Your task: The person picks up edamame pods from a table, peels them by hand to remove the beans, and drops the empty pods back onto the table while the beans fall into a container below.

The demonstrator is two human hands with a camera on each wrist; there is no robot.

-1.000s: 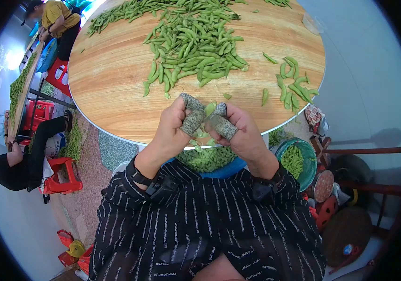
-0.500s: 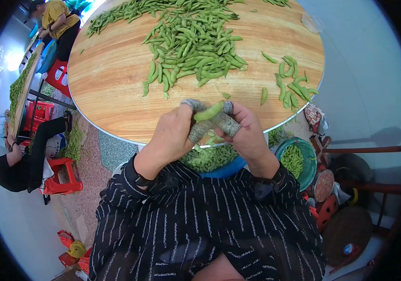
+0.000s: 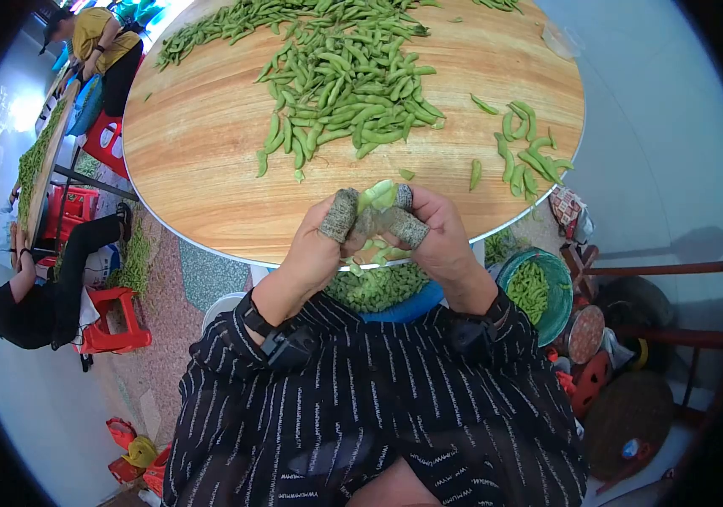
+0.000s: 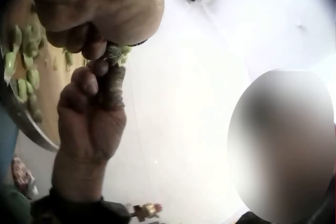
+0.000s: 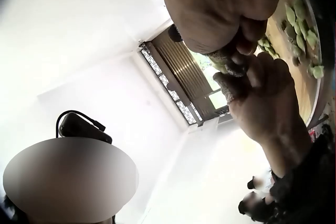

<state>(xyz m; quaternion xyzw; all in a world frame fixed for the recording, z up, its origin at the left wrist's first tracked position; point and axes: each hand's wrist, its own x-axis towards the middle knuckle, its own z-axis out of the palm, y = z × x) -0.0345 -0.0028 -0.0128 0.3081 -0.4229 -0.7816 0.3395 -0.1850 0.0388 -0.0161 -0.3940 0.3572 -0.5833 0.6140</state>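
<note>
Over the table's near edge, a green soybean pod (image 3: 378, 195) is pinched between both hands and looks split open, its pale inside showing. My left hand (image 3: 312, 241) holds it from the left, with grey knitted sleeves on thumb and finger. From the right my right hand (image 3: 444, 239) grips the pod, its thumb and forefinger wrapped in the same grey covers. In the left wrist view the hands nearly meet and mostly hide the pod. Right below them is a blue basin (image 3: 408, 311) of light green shelled beans (image 3: 378, 288).
A large heap of pods (image 3: 353, 84) lies on the round wooden table (image 3: 201, 160), with a smaller group (image 3: 520, 150) at right. A green bucket (image 3: 561, 300) of green pieces stands lower right. People sit at another table, left, near a red stool (image 3: 116, 321).
Half a second ago a whole, closed pod was between the hands; now it appears opened. The left hand has turned, its covered thumb now upright. The opened pod held a second ago is gone from the hands.
</note>
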